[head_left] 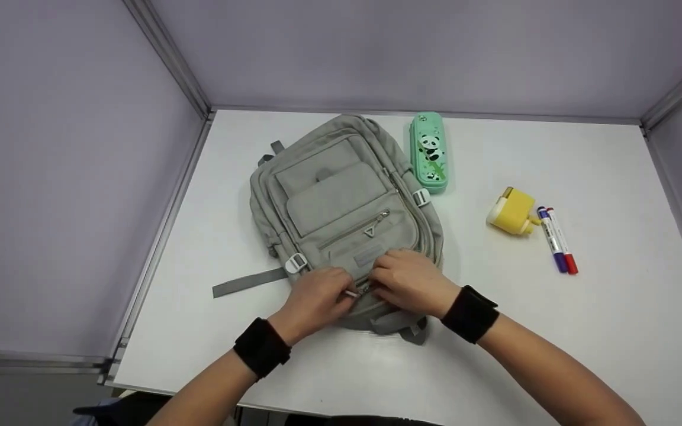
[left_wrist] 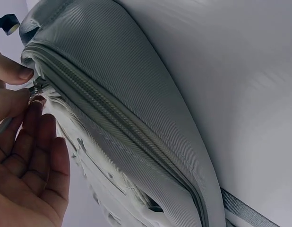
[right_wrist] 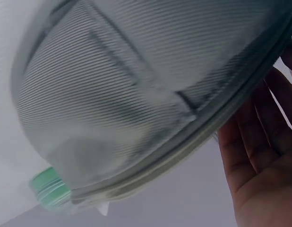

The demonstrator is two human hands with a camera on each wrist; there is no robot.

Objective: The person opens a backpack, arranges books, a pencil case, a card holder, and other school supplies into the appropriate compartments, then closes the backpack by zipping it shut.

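Observation:
A grey backpack [head_left: 341, 201] lies on the white table, its front pocket side up and its bottom toward me. My left hand [head_left: 320, 296] is at the bottom edge, pinching a small metal zipper pull [left_wrist: 36, 89]. Beside it, my right hand [head_left: 409, 281] grips the backpack's edge near the same zipper with curled fingers; the fingertips are mostly hidden in the head view. In the right wrist view, that hand's fingers [right_wrist: 254, 137] reach along the backpack's rim. A long zipper track [left_wrist: 108, 111] curves round the side in the left wrist view.
A mint-green panda pencil case [head_left: 429, 152] stands against the backpack's far right side. Farther right are a yellow-and-white object [head_left: 514, 212] and two markers, blue [head_left: 553, 239] and red [head_left: 563, 239]. A grey strap [head_left: 249, 282] extends left. Pale panels border the table.

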